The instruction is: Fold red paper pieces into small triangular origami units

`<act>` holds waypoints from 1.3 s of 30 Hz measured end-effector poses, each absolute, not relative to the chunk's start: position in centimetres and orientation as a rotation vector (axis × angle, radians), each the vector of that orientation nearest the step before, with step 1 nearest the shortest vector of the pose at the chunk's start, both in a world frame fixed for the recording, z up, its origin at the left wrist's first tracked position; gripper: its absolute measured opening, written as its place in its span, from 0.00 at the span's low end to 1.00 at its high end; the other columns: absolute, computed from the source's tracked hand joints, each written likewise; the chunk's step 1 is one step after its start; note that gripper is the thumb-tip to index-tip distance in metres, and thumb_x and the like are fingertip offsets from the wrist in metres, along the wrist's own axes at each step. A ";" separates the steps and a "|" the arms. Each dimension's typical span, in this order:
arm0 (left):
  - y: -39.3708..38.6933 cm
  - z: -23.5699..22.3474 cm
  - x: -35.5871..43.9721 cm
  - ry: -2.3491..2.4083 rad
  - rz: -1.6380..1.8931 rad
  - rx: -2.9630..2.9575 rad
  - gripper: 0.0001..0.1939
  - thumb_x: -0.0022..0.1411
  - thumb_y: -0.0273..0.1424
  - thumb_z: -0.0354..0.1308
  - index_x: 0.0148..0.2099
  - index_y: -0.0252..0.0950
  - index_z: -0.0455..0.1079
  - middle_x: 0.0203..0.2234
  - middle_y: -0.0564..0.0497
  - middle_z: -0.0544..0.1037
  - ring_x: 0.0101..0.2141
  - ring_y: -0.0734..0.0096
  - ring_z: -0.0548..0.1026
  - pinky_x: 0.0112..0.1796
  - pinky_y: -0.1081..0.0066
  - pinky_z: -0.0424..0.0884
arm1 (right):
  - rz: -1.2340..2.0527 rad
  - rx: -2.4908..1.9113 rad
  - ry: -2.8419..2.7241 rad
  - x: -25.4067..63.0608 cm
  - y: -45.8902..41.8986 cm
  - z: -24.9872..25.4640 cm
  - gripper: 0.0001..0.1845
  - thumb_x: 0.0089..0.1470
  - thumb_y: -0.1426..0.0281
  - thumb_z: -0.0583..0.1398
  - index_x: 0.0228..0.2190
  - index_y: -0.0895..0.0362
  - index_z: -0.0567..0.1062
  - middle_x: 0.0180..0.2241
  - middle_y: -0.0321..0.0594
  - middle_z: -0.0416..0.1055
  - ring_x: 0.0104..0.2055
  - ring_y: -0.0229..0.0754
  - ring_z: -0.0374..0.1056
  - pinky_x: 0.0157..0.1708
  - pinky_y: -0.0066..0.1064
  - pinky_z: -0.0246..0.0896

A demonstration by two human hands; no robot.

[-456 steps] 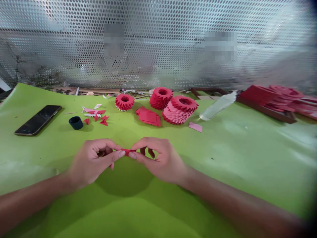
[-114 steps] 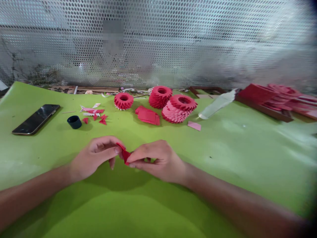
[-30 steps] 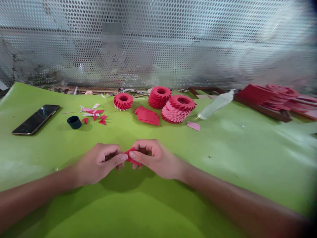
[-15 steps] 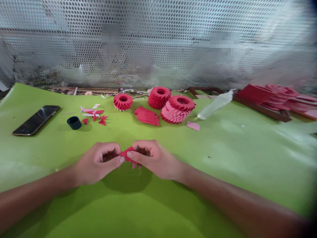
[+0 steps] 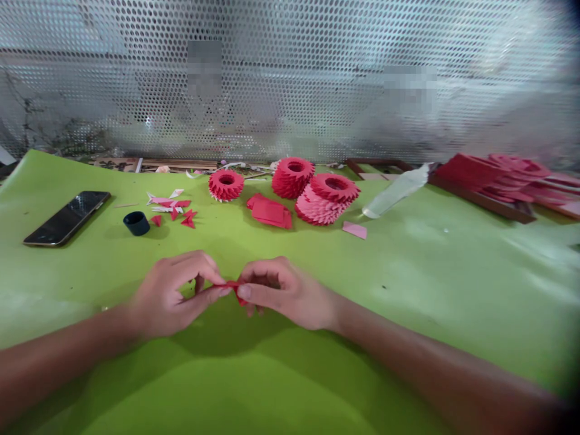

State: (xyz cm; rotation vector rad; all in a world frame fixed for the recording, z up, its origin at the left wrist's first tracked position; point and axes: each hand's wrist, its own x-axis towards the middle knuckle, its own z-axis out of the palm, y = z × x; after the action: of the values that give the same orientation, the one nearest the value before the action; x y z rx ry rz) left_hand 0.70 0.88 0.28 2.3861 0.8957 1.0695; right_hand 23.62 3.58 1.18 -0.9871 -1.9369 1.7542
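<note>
My left hand [image 5: 174,294] and my right hand [image 5: 285,293] meet in front of me above the green table. Between their fingertips they pinch a small folded piece of red paper [image 5: 233,286], mostly a thin strip from here. Part of it is hidden by my fingers. Beyond my hands lie a small red folded-paper ring [image 5: 226,185], two larger stacked rings [image 5: 292,178] [image 5: 326,199], and a pile of red paper rectangles [image 5: 269,211]. Small folded red and pink pieces [image 5: 172,208] sit further left.
On the green table cover [image 5: 408,272] lie a smartphone [image 5: 66,219], a black cap [image 5: 136,223], a pink slip [image 5: 354,229] and a translucent plastic bottle [image 5: 396,191]. A tray of red paper [image 5: 493,181] stands at right. Behind is a perforated metal screen [image 5: 290,78].
The red paper has gone from a broad triangle to a thin folded strip between my fingertips. My left fingers have lifted and shifted over it. The table objects stay put.
</note>
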 end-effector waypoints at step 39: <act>0.7 0.3 1.3 1.044 0.928 2.602 0.16 0.71 0.26 0.48 0.32 0.35 0.72 0.19 0.54 0.73 0.20 0.74 0.68 0.23 0.74 0.63 | 1.469 -0.961 -2.039 23.4 2.8 0.9 0.23 0.62 0.49 0.57 0.33 0.57 0.74 0.25 0.33 0.67 0.25 0.35 0.63 0.23 0.25 0.54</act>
State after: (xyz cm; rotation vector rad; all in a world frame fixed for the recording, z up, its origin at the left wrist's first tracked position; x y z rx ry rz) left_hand 1.29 0.71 0.34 2.6016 1.0436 0.9279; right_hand 23.37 2.80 0.95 -0.9605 -2.0395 1.4687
